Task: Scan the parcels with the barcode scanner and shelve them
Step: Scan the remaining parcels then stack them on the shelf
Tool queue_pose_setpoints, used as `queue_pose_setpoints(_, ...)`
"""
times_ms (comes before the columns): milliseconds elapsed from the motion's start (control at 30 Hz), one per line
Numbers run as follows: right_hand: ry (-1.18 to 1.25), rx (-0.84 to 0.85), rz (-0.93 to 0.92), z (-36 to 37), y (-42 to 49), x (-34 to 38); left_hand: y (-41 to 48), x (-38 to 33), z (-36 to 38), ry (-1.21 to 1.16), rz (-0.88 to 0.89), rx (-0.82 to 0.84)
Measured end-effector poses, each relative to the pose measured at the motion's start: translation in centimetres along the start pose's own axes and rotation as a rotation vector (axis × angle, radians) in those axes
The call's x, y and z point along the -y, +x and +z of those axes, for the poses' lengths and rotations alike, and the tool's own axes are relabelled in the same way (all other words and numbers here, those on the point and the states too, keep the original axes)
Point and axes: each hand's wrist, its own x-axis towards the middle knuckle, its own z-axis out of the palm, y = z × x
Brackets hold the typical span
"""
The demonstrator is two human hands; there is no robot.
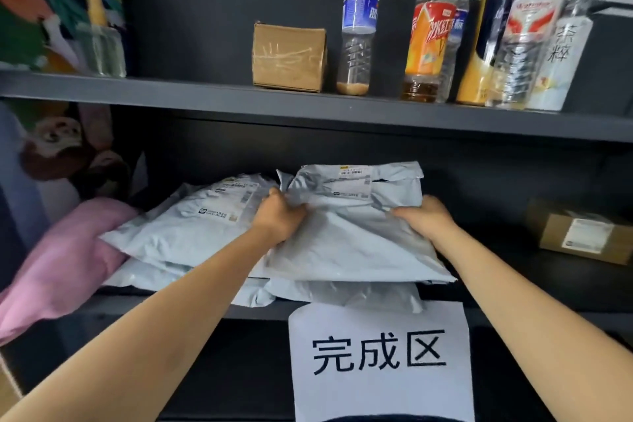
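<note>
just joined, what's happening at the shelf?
A person has both hands on a grey poly-mailer parcel, left hand and right hand, setting it on a stack of similar mailers on the middle shelf. A paper sign hangs below. No scanner in view.

Even indoor light, wide-angle bend, soft focus

Above the paper sign (379, 361) the shelf recess sinks into shadow; the bottles (428, 34) far above it glint and lean outward, and the pink cloth (58, 260) to its left blurs.

Both forearms are bare to the frame's edge, unsleeved; left hand (279, 216) and right hand (423, 217) are ungloved.
</note>
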Motion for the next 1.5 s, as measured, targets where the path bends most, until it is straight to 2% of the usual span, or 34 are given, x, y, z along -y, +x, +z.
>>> queue_pose_setpoints(100,-0.418,-0.105,-0.044,-0.4,-3.5,2.7,-3.1,1.2,-3.4,-0.029,0.08,-0.038)
queue_pose_setpoints(133,-0.492,-0.129,-0.058,-0.4,-4.8,3.7,-4.4,1.9,-4.9,-0.038,0.106,-0.054)
queue_pose_setpoints(333,-0.457,0.0,-0.309,5.8,-16.3,9.7,-14.4,10.4,-15.6,-0.003,0.18,-0.073)
queue_pose_setpoints(500,-0.523,0.334,-0.463,17.4,-29.0,15.7,-23.7,20.9,-26.5,0.17,0.059,-0.021)
queue_pose_setpoints(600,-0.687,0.592,-0.53,24.8,-35.2,19.2,-28.3,27.5,-34.0,0.236,-0.033,-0.007)
queue_pose_setpoints(667,-0.739,0.787,-0.508,29.5,-39.0,21.6,-30.8,31.1,-38.9,0.283,-0.074,-0.04)
queue_pose_setpoints(733,-0.74,0.887,-0.529,34.0,-41.9,23.6,-32.6,34.5,-43.4,0.349,-0.112,-0.092)
queue_pose_setpoints(933,-0.684,0.893,-0.803,46.6,-48.5,31.5,-34.8,44.8,-53.3,0.539,-0.263,-0.185)
queue_pose_setpoints(1133,-0.633,0.918,-1.017,60.0,-51.7,41.7,-31.5,55.1,-63.4,0.624,-0.357,-0.246)
queue_pose_setpoints(1400,-0.581,0.941,-1.134,76.0,-54.6,56.0,-28.5,66.7,-79.7,0.65,-0.518,-0.339)
queue_pose_setpoints(1500,-0.562,0.969,-1.154,82.3,-56.9,60.2,-28.3,71.8,-84.8,0.679,-0.555,-0.293)
